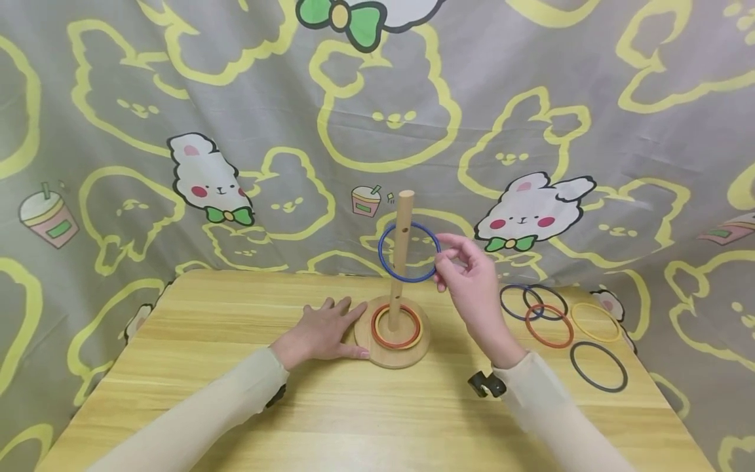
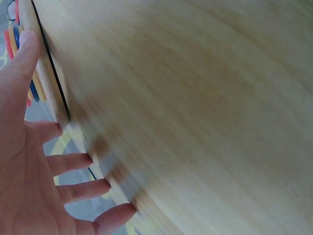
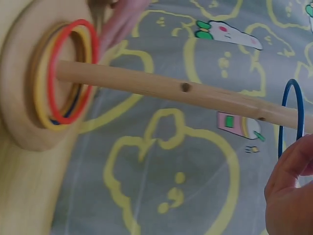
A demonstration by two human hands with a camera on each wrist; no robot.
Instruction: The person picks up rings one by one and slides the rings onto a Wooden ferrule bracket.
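Note:
My right hand (image 1: 474, 282) pinches a blue ring (image 1: 381, 252) between thumb and fingers. The ring encircles the upper part of an upright wooden post (image 1: 404, 213); in the right wrist view the blue ring (image 3: 301, 112) also loops round the post (image 3: 146, 84). On the round wooden base (image 1: 392, 360) lie stacked rings: a red ring (image 3: 51, 93) on top, with yellow and blue ones beneath. My left hand (image 1: 324, 331) rests with fingers spread at the base's left side, thumb touching its edge. In the left wrist view its fingers (image 2: 73, 164) are extended.
On the table's right side lie two overlapping dark blue rings (image 1: 501, 305), a red ring (image 1: 550, 346), a yellow ring (image 1: 596, 339) and a dark grey ring (image 1: 598, 389). A patterned curtain (image 1: 283, 111) hangs behind the wooden table (image 1: 354, 419).

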